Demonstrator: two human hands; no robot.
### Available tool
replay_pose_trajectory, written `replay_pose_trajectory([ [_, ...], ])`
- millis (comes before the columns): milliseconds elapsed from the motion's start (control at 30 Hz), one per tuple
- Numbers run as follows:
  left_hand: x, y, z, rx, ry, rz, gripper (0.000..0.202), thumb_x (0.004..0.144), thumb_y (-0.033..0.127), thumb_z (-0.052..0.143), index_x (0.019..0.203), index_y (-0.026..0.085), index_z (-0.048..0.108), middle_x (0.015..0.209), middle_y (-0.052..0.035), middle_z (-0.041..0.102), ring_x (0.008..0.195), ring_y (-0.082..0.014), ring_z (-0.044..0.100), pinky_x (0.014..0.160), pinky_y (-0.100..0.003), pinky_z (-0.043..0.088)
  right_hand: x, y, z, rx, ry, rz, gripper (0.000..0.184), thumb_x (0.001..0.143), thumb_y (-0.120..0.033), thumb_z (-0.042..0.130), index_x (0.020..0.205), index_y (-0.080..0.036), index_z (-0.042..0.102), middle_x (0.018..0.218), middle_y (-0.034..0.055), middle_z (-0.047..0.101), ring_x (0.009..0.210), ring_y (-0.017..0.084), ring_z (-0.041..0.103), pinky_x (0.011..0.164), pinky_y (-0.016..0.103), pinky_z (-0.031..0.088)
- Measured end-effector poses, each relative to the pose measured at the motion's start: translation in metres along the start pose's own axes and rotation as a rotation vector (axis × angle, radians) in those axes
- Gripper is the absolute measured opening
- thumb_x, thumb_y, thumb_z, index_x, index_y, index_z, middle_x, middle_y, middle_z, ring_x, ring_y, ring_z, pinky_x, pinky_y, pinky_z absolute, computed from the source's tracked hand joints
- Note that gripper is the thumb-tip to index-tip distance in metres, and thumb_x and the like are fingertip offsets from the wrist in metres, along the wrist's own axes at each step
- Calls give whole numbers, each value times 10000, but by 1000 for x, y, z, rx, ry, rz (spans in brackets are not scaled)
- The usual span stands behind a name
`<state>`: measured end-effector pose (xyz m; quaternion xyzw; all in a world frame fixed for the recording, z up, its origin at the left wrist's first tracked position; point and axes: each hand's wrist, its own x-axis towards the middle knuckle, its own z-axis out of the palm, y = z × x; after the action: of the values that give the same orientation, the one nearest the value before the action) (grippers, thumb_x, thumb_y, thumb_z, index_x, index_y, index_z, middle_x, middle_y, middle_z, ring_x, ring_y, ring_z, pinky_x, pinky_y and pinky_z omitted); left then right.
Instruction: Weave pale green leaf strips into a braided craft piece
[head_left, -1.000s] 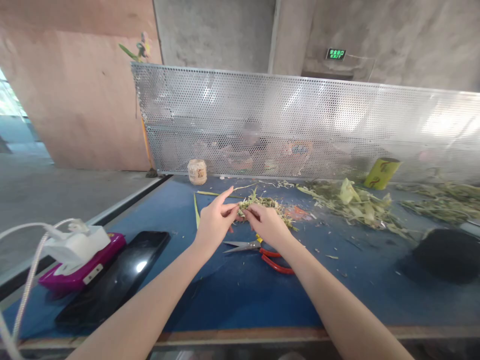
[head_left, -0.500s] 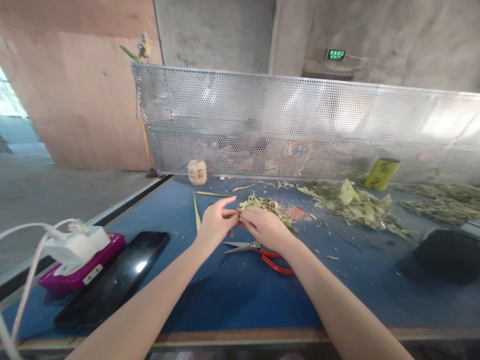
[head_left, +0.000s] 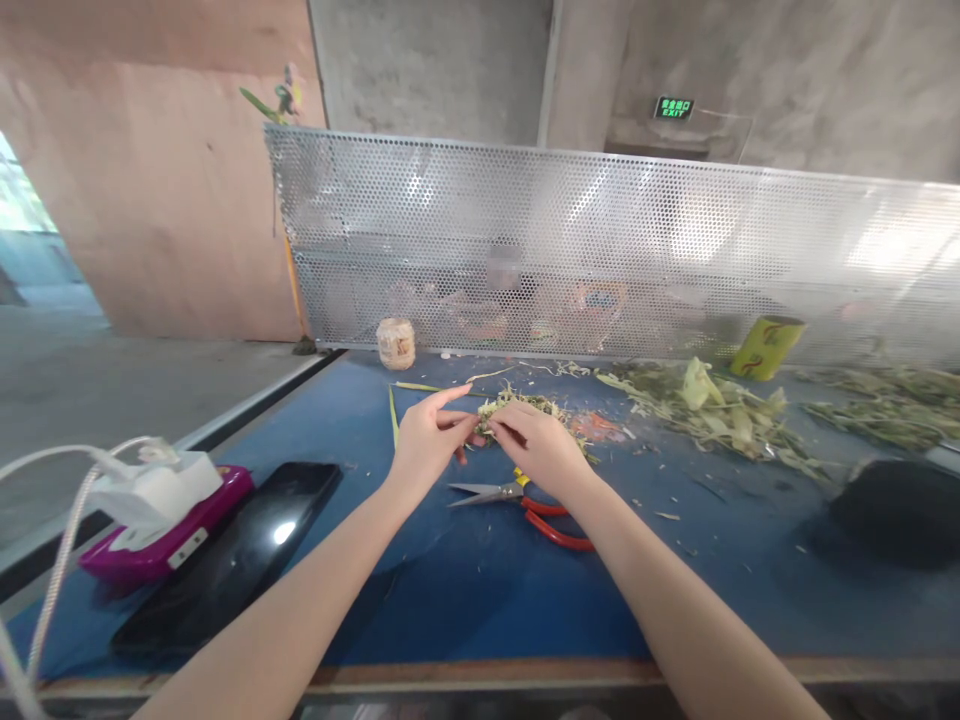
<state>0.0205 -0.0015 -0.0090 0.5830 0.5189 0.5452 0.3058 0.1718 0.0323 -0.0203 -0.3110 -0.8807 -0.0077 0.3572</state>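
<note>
My left hand [head_left: 426,440] and my right hand [head_left: 538,445] meet over the blue table [head_left: 480,600], both pinched on a small bundle of dry green plant trimmings [head_left: 517,408]. The left index finger points out above the pinch. Just below my hands lie scissors [head_left: 525,500] with red handles, their blades pointing left, touched by neither hand.
A black phone [head_left: 232,560] and a magenta device with a white charger [head_left: 161,505] lie at the left. A heap of leaves [head_left: 712,410], a yellow-green roll [head_left: 765,345] and a twine spool [head_left: 395,343] sit before the perforated metal screen [head_left: 600,250]. A dark object [head_left: 896,510] rests at the right.
Both hands stay on the bundle with only small finger shifts; the left hand dipped and rose again. Nothing was let go or picked up.
</note>
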Motion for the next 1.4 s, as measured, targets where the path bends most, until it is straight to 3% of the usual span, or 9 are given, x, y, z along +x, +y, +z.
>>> replay_pose_trajectory([
  [200, 1, 0, 1, -89, 6, -89, 578, 650, 235, 616, 1189, 106, 451, 723, -70, 695, 549, -175, 632, 398, -243, 477, -3, -4, 3, -136, 129, -61, 267, 863, -261, 365, 834, -195, 622, 797, 43, 604, 750, 117, 552, 657, 206, 406],
  [467, 0, 1, 1, -106, 14, -63, 569, 653, 229, 614, 1177, 91, 440, 742, -82, 681, 586, -175, 632, 426, -250, 497, 2, -4, 15, 326, 259, 77, 197, 804, -212, 448, 756, -167, 634, 736, 48, 603, 687, 122, 554, 539, 206, 434],
  [567, 1, -1, 2, -97, 57, -15, 585, 637, 236, 634, 1170, 91, 442, 769, -78, 672, 540, -144, 610, 462, -257, 509, 4, -3, 15, 409, 255, 76, 188, 786, -218, 466, 724, -167, 636, 826, 71, 593, 740, 139, 561, 496, 206, 432],
  [667, 1, -2, 3, -93, 73, 27, 612, 631, 232, 641, 1186, 86, 429, 770, -74, 665, 517, -117, 587, 507, -262, 518, 5, -3, 15, 497, 250, 90, 172, 768, -198, 480, 704, -169, 637, 896, 81, 578, 788, 147, 563, 550, 225, 466],
  [767, 2, -4, 3, -104, 76, 92, 716, 630, 200, 635, 1274, 125, 329, 863, -89, 662, 561, -119, 586, 467, -233, 496, 6, -4, 16, 613, 240, 117, 159, 756, -172, 489, 706, -174, 639, 894, 73, 586, 804, 142, 560, 641, 252, 484],
  [967, 1, -8, 2, -42, 112, 190, 758, 680, 235, 606, 1331, 215, 217, 791, -50, 680, 443, -102, 548, 388, -219, 461, 7, -1, 18, 784, 247, 217, 161, 752, -229, 501, 695, -183, 645, 870, 60, 535, 646, 101, 526, 506, 217, 441],
  [1200, -9, 1, 5, 59, 159, 310, 933, 697, 223, 608, 1360, 288, -46, 789, -12, 684, 378, -75, 508, 398, -210, 459, 7, -1, 17, 822, 239, 225, 116, 706, -244, 556, 628, -168, 597, 769, 41, 519, 602, 99, 491, 501, 229, 399],
  [1400, -7, 0, 3, 28, 120, 278, 896, 689, 243, 625, 1364, 282, 38, 743, -6, 678, 364, -88, 522, 429, -244, 486, 8, -2, 13, 917, 207, 257, 135, 725, -276, 538, 662, -164, 581, 678, 5, 515, 482, 65, 449, 476, 230, 367],
])
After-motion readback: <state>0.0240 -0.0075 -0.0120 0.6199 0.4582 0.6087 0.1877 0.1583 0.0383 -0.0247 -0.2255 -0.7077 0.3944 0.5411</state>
